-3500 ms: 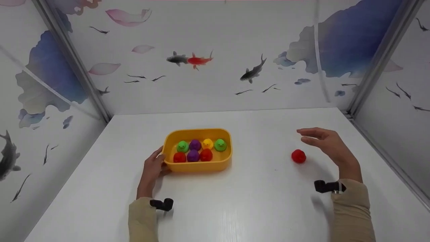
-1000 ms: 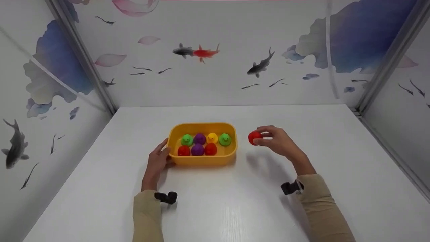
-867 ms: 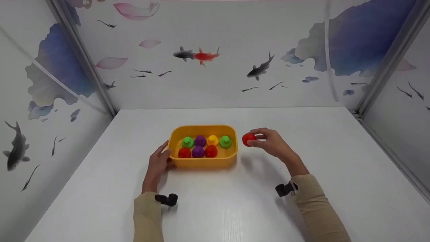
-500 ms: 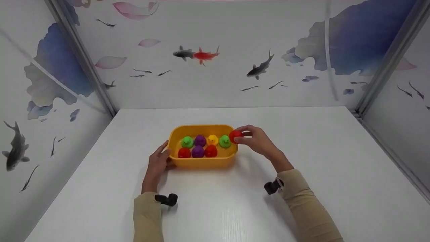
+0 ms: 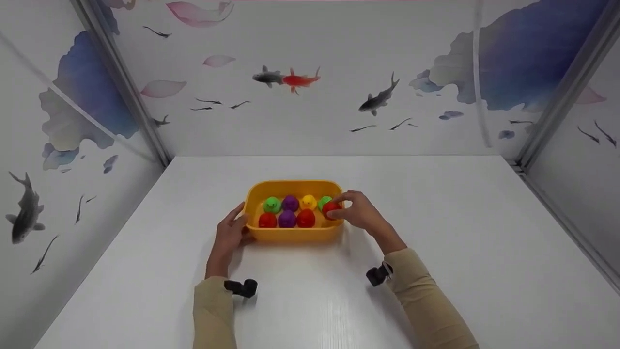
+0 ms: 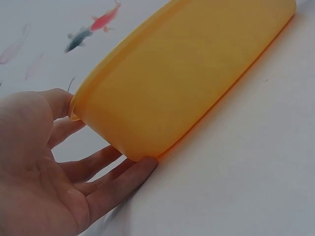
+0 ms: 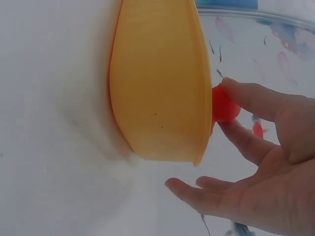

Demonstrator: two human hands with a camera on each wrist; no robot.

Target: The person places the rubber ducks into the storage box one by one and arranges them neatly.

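A yellow tub [image 5: 290, 234] stands mid-table holding several small round toys: green [image 5: 272, 205], purple [image 5: 290, 202], yellow [image 5: 308, 202] and red [image 5: 267, 220] among them. My right hand [image 5: 340, 209] pinches another red toy [image 5: 331, 209] just inside the tub's right end, above its front right corner. In the right wrist view the toy [image 7: 224, 107] shows past the tub's rim [image 7: 203, 98], with a fingertip [image 7: 246, 96] on it. My left hand [image 5: 233, 229] rests against the tub's left end, its thumb at the rim [image 6: 74, 110] and its straight fingers [image 6: 113, 184] along the base.
The white table [image 5: 436, 218] is boxed in by fish-patterned walls [image 5: 339, 72] at the back and both sides. Black wrist cameras [image 5: 240, 287] sit on both sleeves.
My right hand picked the red toy up from the table's right side and carried it left, over the tub's right rim and down inside. My left hand stayed at the tub.
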